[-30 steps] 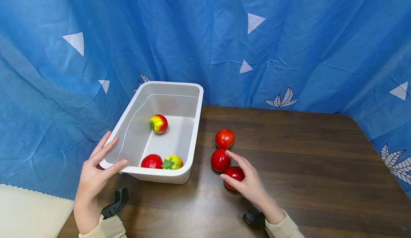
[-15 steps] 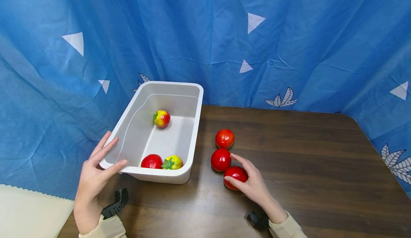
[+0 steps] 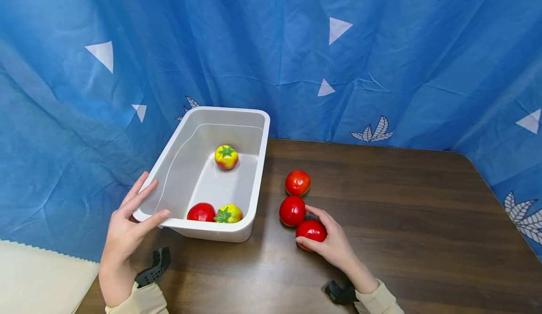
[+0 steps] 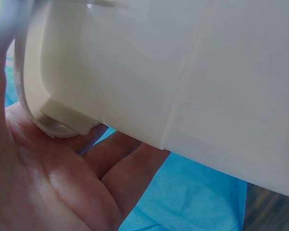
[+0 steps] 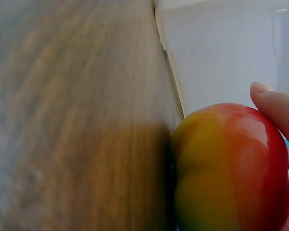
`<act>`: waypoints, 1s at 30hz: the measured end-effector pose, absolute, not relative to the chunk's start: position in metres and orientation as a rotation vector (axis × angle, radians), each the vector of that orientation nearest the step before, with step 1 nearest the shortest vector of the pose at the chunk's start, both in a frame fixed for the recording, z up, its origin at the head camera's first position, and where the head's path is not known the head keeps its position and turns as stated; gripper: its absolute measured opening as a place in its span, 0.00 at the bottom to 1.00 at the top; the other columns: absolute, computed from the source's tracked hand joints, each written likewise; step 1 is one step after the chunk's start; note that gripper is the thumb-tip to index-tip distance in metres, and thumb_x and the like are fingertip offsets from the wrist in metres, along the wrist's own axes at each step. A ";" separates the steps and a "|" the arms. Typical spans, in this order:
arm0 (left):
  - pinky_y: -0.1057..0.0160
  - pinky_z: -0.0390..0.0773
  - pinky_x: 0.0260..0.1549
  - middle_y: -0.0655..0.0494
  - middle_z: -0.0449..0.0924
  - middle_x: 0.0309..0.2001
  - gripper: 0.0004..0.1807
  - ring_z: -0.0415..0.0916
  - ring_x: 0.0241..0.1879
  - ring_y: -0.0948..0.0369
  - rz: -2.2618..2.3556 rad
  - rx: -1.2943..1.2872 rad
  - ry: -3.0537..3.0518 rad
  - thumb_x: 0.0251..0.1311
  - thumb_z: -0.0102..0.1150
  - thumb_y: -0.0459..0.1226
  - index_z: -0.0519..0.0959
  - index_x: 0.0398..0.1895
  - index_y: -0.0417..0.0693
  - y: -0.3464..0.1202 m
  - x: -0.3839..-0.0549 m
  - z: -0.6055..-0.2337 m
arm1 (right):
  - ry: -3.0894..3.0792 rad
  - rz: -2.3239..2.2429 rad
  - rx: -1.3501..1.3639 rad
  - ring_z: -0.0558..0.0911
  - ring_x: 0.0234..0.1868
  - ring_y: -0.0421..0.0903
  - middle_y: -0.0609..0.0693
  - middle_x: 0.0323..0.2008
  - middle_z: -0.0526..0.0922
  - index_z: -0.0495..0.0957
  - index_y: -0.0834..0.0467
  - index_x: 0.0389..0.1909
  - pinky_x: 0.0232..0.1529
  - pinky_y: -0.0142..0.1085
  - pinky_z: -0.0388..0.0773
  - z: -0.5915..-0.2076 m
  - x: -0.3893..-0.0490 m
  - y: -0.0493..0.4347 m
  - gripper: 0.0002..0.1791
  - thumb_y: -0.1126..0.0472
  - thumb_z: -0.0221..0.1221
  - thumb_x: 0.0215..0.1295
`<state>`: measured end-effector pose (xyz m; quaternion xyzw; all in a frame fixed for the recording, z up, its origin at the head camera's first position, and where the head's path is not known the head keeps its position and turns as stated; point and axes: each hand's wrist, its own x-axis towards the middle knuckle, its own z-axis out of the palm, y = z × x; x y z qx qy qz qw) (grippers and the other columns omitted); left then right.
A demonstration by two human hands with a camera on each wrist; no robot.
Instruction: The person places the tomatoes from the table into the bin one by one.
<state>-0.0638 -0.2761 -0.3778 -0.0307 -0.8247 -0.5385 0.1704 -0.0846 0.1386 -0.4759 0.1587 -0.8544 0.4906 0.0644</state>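
My left hand point(image 3: 124, 231) holds the near left corner of a white plastic bin point(image 3: 260, 173), thumb over the near rim and fingers spread along the side. In the left wrist view the bin's outer wall point(image 4: 221, 96) sits above the palm. My right hand point(image 3: 332, 241) grips the nearest glossy red tomato point(image 3: 311, 229), thumb in front and a finger behind; its yellow underside faces the right wrist camera, low by the wood. Just beyond it lie a second red tomato point(image 3: 292, 211) and an orange-red one point(image 3: 298, 182), in a row on the table.
Inside the bin, a red tomato point(image 3: 201, 212) and a yellow one with green leaves point(image 3: 229, 213) lie at the near end. A yellow-red tomato point(image 3: 226, 157) sits farther back. Behind the dark wooden table point(image 3: 406, 210) hangs a blue curtain point(image 3: 296, 60); pale cloth point(image 3: 40, 278) lies left.
The tomato at the back of the bin has rolled rightward and turned its leaves upward. My right hand has shifted slightly right and closed around the nearest tomato. The left hand keeps its place.
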 end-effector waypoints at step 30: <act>0.78 0.72 0.40 0.54 0.53 0.71 0.38 0.59 0.60 0.62 -1.496 -0.081 -2.367 0.45 0.65 0.20 0.68 0.64 0.40 -0.276 -0.063 -0.376 | -2.630 1.667 0.205 0.76 0.44 0.50 0.46 0.46 0.77 0.74 0.47 0.48 0.39 0.42 0.75 -0.485 -0.087 0.141 0.30 0.53 0.75 0.42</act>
